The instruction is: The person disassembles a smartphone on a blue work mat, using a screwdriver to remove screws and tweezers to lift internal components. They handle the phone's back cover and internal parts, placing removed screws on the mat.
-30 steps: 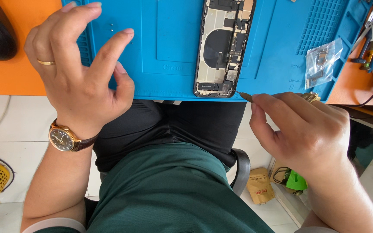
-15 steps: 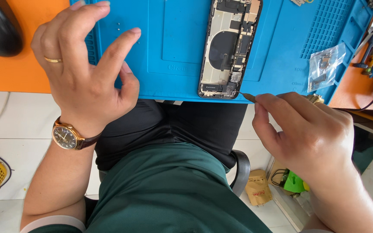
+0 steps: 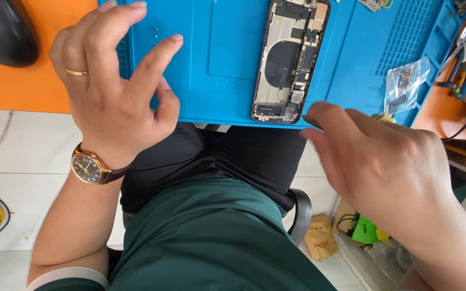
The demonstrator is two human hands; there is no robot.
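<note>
An opened smartphone (image 3: pixel 289 59) with its insides bared lies on a blue silicone repair mat (image 3: pixel 217 54). My right hand (image 3: pixel 378 156) pinches a thin metal tool (image 3: pixel 309 119) whose tip sits at the phone's lower right corner. My left hand (image 3: pixel 111 86), with a gold ring and a brown-strapped wristwatch (image 3: pixel 90 168), hovers over the mat's left edge with fingers spread and curled, holding nothing.
A black computer mouse (image 3: pixel 4 32) rests on the orange table (image 3: pixel 22 86) at the left. A small clear bag of parts (image 3: pixel 403 83) lies on the mat's right side, with tools and cables beyond it. Below are my lap, a chair and a tiled floor.
My right hand has moved left and up, bringing the tool tip to the phone's lower corner. The left hand has barely shifted; the view has drifted slightly.
</note>
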